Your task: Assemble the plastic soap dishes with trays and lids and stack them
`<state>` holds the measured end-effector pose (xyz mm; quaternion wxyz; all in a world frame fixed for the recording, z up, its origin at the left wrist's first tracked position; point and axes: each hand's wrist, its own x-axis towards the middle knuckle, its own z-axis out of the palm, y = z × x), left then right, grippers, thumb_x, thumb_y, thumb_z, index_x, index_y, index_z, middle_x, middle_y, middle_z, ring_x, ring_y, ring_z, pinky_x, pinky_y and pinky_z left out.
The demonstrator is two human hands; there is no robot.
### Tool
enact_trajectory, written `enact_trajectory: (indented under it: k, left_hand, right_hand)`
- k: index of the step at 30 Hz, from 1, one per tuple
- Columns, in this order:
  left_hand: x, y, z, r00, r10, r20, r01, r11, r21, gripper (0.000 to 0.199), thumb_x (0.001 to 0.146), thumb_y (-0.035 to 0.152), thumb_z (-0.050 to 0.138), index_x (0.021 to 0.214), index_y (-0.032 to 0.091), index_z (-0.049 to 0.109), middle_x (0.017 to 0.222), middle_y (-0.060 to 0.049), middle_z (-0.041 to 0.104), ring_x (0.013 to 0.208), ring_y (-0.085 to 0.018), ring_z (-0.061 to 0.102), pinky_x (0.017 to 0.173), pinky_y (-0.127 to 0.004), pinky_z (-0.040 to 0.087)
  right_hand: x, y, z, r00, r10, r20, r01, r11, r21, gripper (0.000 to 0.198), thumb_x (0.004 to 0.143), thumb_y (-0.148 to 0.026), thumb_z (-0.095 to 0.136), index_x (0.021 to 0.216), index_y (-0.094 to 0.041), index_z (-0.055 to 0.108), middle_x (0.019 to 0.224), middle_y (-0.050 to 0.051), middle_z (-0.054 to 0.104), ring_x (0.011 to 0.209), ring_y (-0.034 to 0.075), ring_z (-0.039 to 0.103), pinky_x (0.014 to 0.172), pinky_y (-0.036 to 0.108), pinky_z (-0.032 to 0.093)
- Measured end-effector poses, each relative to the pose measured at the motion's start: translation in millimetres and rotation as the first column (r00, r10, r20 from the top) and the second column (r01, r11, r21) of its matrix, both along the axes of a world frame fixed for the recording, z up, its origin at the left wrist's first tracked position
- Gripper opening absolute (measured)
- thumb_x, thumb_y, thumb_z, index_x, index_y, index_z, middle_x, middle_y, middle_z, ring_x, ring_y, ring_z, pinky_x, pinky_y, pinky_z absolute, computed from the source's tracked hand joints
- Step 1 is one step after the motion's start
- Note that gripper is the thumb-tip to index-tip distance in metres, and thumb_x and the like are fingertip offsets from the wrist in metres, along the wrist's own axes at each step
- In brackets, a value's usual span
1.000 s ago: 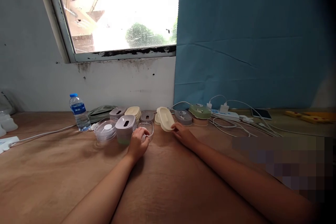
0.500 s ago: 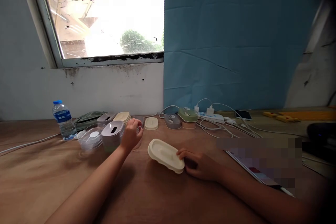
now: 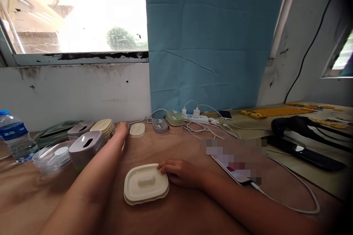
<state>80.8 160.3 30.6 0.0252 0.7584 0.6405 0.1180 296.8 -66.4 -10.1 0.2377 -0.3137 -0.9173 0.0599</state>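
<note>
My right hand [image 3: 180,172] grips the right edge of a cream plastic lid [image 3: 132,191], fingertips on its rim. The lid has a rounded rectangular shape with a raised bar in the middle, and it is low over the wooden table. My left arm stretches far forward, and my left hand [image 3: 121,129] is beside a stack of cream lids [image 3: 102,126]. Its fingers point away from me and are hidden, so what they touch does not show. Just right of that hand, a smaller cream lid [image 3: 137,130] lies flat.
Lilac containers with slotted tops [image 3: 86,147], a clear plastic bowl [image 3: 45,156] and a water bottle [image 3: 16,136] stand left. Grey [image 3: 160,126] and green [image 3: 175,118] lidded boxes sit at the back. Cables, a power strip [image 3: 195,118] and a tablet [image 3: 226,167] are right.
The view has turned right. My right hand has brought the cream lid lower and closer to me, turning it flatter. My left hand has reached farther back beside the stacked lids.
</note>
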Motion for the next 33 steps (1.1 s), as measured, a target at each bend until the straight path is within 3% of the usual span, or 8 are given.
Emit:
enact_trajectory:
  k: [6, 9, 14, 17, 19, 23, 27, 33]
  left_hand:
    - [-6.1, -1.3, 12.7, 0.992, -0.025, 0.124, 0.012, 0.994, 0.111, 0.02, 0.07, 0.013, 0.06, 0.09, 0.009, 0.059, 0.091, -0.013, 0.063, 0.087, -0.023, 0.06, 0.071, -0.031, 0.046]
    - [-8.7, -16.3, 28.7, 0.97, -0.107, 0.217, 0.059, 0.974, 0.219, 0.033, 0.069, 0.011, 0.058, 0.101, 0.012, 0.054, 0.091, -0.01, 0.066, 0.087, -0.02, 0.061, 0.071, -0.025, 0.045]
    - [-20.2, -92.0, 38.5, 0.853, -0.367, 0.371, 0.179, 0.873, 0.453, 0.035, 0.076, 0.024, 0.055, 0.109, 0.023, 0.043, 0.095, 0.0, 0.067, 0.086, -0.012, 0.061, 0.078, -0.021, 0.043]
    - [-36.3, -151.6, 23.8, 0.717, -0.538, 0.444, 0.292, 0.809, 0.51, 0.034, 0.074, 0.029, 0.059, 0.103, 0.024, 0.043, 0.09, 0.001, 0.068, 0.079, -0.014, 0.063, 0.074, -0.026, 0.046]
    - [-48.7, -181.6, 7.9, 0.655, -0.601, 0.459, 0.378, 0.786, 0.489, 0.031, 0.075, 0.029, 0.058, 0.103, 0.023, 0.044, 0.091, -0.001, 0.068, 0.081, -0.015, 0.063, 0.074, -0.027, 0.047]
    - [-67.9, -202.9, -20.6, 0.51, -0.727, 0.461, 0.582, 0.685, 0.437, 0.026, 0.079, 0.025, 0.054, 0.103, 0.023, 0.047, 0.096, -0.001, 0.066, 0.089, -0.013, 0.061, 0.079, -0.025, 0.048]
    - [-76.8, -196.1, -29.0, 0.441, -0.784, 0.436, 0.699, 0.605, 0.381, 0.023, 0.08, 0.023, 0.052, 0.102, 0.021, 0.051, 0.098, -0.003, 0.064, 0.089, -0.013, 0.06, 0.08, -0.026, 0.048]
    - [-80.2, -197.7, -24.3, 0.407, -0.809, 0.425, 0.774, 0.552, 0.31, 0.021, 0.078, 0.019, 0.051, 0.099, 0.019, 0.054, 0.096, -0.005, 0.064, 0.087, -0.014, 0.059, 0.081, -0.027, 0.046]
  right_hand:
    - [-2.2, -2.8, 5.6, 1.0, -0.007, 0.014, 0.007, 1.0, -0.003, 0.026, 0.079, -0.009, 0.041, 0.098, -0.018, 0.055, 0.104, 0.008, 0.06, 0.096, 0.014, 0.056, 0.084, 0.026, 0.044]
    - [-3.2, -3.1, 7.3, 1.0, -0.012, 0.021, 0.012, 1.0, -0.009, 0.026, 0.08, -0.009, 0.039, 0.097, -0.019, 0.055, 0.105, 0.007, 0.06, 0.096, 0.014, 0.056, 0.084, 0.026, 0.045]
    - [-2.6, -3.0, 7.1, 1.0, -0.024, 0.007, 0.023, 0.991, 0.134, 0.029, 0.08, -0.008, 0.038, 0.102, -0.022, 0.051, 0.105, 0.005, 0.061, 0.095, 0.015, 0.056, 0.086, 0.031, 0.043]
    - [-5.5, -6.5, 9.0, 0.982, -0.061, -0.179, 0.121, 0.93, 0.346, 0.034, 0.077, -0.009, 0.044, 0.106, -0.025, 0.045, 0.109, 0.005, 0.057, 0.1, 0.018, 0.053, 0.09, 0.039, 0.039]
    - [-12.0, -10.5, 12.7, 0.927, -0.092, -0.362, 0.239, 0.891, 0.386, 0.039, 0.074, -0.01, 0.048, 0.11, -0.026, 0.041, 0.116, 0.006, 0.05, 0.107, 0.021, 0.047, 0.091, 0.041, 0.037]
    - [-30.9, -15.9, 20.4, 0.838, -0.219, -0.499, 0.347, 0.921, 0.179, 0.046, 0.073, -0.021, 0.051, 0.117, -0.024, 0.038, 0.129, 0.009, 0.036, 0.12, 0.026, 0.033, 0.099, 0.045, 0.028]
    - [-38.2, -12.1, 15.4, 0.902, -0.231, -0.364, 0.219, 0.973, -0.075, 0.052, 0.074, -0.034, 0.054, 0.121, -0.023, 0.037, 0.135, 0.011, 0.027, 0.126, 0.029, 0.024, 0.101, 0.046, 0.024]
    - [-32.8, -11.3, 7.9, 0.964, -0.165, -0.206, 0.098, 0.95, -0.298, 0.062, 0.069, -0.04, 0.061, 0.124, -0.023, 0.036, 0.135, 0.012, 0.027, 0.125, 0.029, 0.026, 0.1, 0.045, 0.024]
